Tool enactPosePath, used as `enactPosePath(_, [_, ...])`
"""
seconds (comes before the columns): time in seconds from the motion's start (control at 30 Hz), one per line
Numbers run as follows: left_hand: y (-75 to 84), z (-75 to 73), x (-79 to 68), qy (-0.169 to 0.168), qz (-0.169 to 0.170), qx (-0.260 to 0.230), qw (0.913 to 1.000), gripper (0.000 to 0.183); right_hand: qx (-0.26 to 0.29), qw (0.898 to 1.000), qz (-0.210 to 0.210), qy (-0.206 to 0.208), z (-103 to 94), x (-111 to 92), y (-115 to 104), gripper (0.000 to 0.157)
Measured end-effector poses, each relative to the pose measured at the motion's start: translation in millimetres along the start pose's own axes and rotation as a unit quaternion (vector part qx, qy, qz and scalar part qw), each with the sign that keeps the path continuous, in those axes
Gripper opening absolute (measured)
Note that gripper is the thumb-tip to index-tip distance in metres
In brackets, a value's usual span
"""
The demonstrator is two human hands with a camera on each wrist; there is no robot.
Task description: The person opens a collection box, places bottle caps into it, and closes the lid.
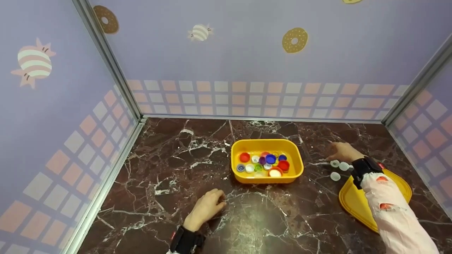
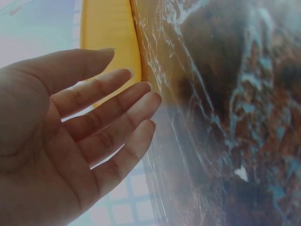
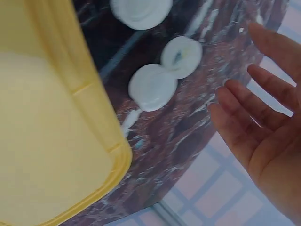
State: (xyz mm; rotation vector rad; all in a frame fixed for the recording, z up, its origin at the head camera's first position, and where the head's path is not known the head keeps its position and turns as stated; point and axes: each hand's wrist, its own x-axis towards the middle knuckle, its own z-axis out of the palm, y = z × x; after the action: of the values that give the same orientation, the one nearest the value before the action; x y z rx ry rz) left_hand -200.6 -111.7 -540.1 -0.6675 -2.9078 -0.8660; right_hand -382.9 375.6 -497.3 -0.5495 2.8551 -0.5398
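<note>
My left hand [image 1: 205,208] rests low over the table, in front and to the left of a yellow plastic bin [image 1: 267,180]. In the left wrist view its fingers are loosely bent with nothing between them. Bottle caps in red, blue, white, green and purple lie in the bin, among them a red cap [image 1: 244,157] and a blue cap [image 1: 271,158]. My right hand [image 1: 344,151] is right of the bin, fingers relaxed and holding nothing in the right wrist view. Beside it on the table lie three whitish caps [image 3: 153,87], two of them touching.
A yellow lid [image 1: 358,203] lies flat under my right forearm, partly hidden by the sleeve. The dark marbled table [image 1: 197,141] is bounded by printed panels at the back [image 1: 240,53], left and right, with metal strips along the corners.
</note>
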Motion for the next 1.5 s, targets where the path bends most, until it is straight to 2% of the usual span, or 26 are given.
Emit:
enactPosePath(0.2, [-1.1,1.6,0.0,0.014,0.017,0.006,0.9997,0.011,0.003,0.999,0.01,-0.046,7.4,-3.8,11.5,0.053])
enactPosePath(0.37, [-1.6,1.6,-0.3,0.015,0.014,0.008,0.9998,0.011,0.011,0.998,0.012,-0.057,12.4,-9.7,18.9,0.055])
enactPosePath(0.6, [-1.1,0.0,-0.2,-0.001,0.002,-0.001,1.0,0.01,0.013,0.999,-0.012,-0.027,19.8,-13.0,20.8,0.039])
enactPosePath(0.73, [-1.8,0.7,-1.0,0.0,0.002,-0.003,1.0,0.01,0.004,1.0,-0.024,-0.01,23.2,-12.9,21.2,0.032])
enactPosePath(1.2, [-1.5,1.1,-0.9,0.0,-0.003,0.0,1.0,0.01,-0.011,0.999,-0.029,0.013,28.5,-8.2,20.2,0.017])
enactPosePath(1.33, [-2.1,1.3,-1.9,-0.002,-0.008,0.0,1.0,0.011,-0.01,0.999,-0.029,0.028,25.5,-4.1,14.2,0.018])
enactPosePath(1.5, [-2.1,1.4,-3.1,0.0,-0.004,0.003,1.0,0.01,-0.007,0.997,-0.039,0.065,15.3,5.6,-2.4,0.013])
